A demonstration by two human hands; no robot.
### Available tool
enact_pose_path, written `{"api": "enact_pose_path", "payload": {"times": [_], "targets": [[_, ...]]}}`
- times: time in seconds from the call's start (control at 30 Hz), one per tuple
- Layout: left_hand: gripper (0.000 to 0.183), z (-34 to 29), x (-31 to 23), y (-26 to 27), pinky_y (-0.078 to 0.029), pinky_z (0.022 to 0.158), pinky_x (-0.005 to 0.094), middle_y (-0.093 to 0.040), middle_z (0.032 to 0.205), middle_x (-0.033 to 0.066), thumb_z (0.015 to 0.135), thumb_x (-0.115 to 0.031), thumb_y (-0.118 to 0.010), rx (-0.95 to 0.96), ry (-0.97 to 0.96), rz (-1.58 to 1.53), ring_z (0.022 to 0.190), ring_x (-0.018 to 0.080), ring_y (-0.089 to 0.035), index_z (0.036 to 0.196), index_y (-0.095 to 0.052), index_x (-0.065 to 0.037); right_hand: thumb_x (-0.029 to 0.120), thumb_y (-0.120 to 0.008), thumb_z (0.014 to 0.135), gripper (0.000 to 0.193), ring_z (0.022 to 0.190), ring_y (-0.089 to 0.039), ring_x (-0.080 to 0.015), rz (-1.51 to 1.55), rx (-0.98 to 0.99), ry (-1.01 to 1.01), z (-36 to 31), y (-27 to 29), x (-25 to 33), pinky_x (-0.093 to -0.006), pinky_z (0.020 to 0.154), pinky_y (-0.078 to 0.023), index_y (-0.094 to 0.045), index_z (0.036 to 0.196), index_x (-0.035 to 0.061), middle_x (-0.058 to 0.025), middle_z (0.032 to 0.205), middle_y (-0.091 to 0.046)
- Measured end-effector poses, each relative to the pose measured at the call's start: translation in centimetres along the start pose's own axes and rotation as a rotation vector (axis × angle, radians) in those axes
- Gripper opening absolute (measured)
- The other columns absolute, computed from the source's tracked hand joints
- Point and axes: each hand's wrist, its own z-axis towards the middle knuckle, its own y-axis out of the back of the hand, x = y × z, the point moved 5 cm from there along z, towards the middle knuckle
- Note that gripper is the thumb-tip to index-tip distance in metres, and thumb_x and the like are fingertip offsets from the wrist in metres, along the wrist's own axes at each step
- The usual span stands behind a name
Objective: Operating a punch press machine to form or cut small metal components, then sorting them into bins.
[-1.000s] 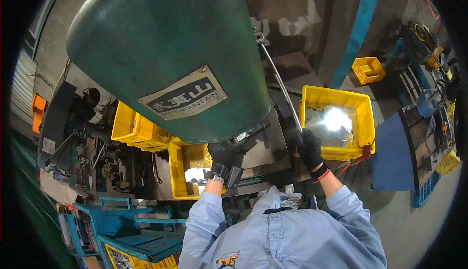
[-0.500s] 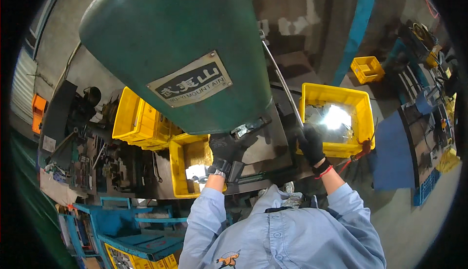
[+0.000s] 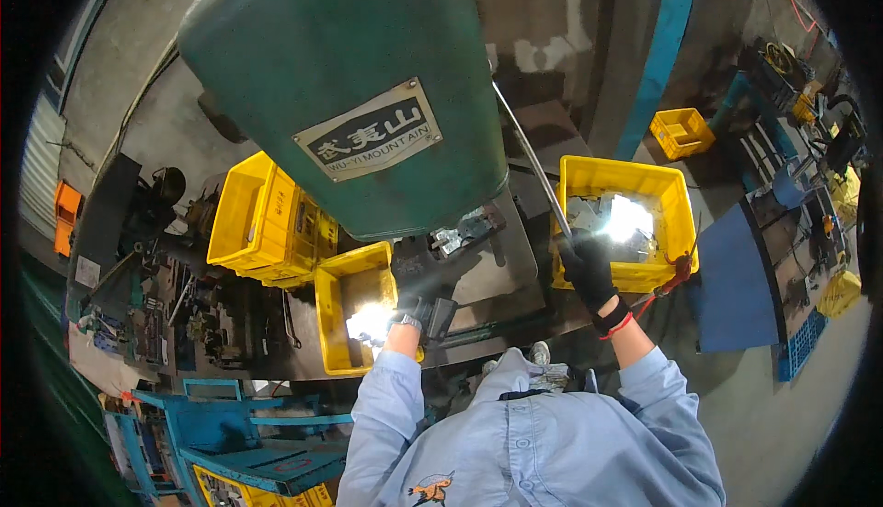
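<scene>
A large green press-like machine head (image 3: 336,56) fills the upper middle. My right hand (image 3: 587,273), in a black glove, is wrapped round the lower end of a long metal lever (image 3: 531,153) at the machine's right side. Under the head's lower edge, a small shiny metal fixture (image 3: 467,231) sits on the machine bed. My left hand (image 3: 414,291), also gloved in black, is beside the fixture's near left side. Its fingers merge with the dark, blurred area under the machine, so their grip is hidden.
Left of my left hand stands a yellow bin (image 3: 329,319) with bright glare inside. Another yellow bin (image 3: 692,231), holding flat metal pieces, is beside my right hand. Stacked yellow bins (image 3: 244,222) stand farther left, near dark tools. A blue stool-like frame (image 3: 267,461) is at lower left.
The view has shifted a little, and more of the metal fixture shows below the machine head. My right hand remains on the lever; my left hand stays near the fixture.
</scene>
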Motion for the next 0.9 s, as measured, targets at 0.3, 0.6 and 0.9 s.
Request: {"api": "enact_pose_path", "payload": {"times": [0.3, 0.6, 0.9], "targets": [[0.103, 1.3, -0.6, 1.3, -0.05, 0.115, 0.0394, -0.066, 0.151, 0.0181, 0.08, -0.08, -0.081, 0.525, 0.34, -0.117, 0.139, 0.0308, -0.062, 0.153, -0.064, -0.01, 0.024, -0.064, 0.115, 0.021, 0.087, -0.066, -0.0112, -0.091, -0.005, 0.1, -1.0, 0.1, 2.3, -0.0295, 0.076, -0.054, -0.075, 0.117, 0.0067, 0.0003, 0.101, -0.074], [0.077, 1.3, -1.0, 1.0, -0.048, 0.109, 0.0448, -0.061, 0.143, 0.0165, 0.088, -0.061, -0.08, 0.299, 0.017, 0.038, 0.133, 0.0323, -0.058, 0.142, -0.066, -0.008, 0.024, -0.074, 0.109, 0.022, 0.078, -0.058, -0.0124, -0.207, -0.055, 0.088, -2.8, 0.6, 5.8, -0.0344, 0.069, -0.047, -0.071, 0.11, 0.0024, -0.0073, 0.082, -0.069], [0.063, -1.8, 3.7, -3.6, -0.057, 0.081, 0.05, -0.076, 0.097, 0.0152, 0.07, -0.056, -0.091, -0.195, -0.063, -0.113, 0.092, 0.0363, -0.072, 0.113, -0.08, -0.012, 0.021, -0.073, 0.106, 0.02, 0.076, -0.065, -0.0215, -0.395, -0.107, 0.473, -3.4, 1.2, 7.1, -0.0398, 0.072, -0.051, -0.071, 0.11, 0.0014, -0.0169, 0.084, -0.072]]}}
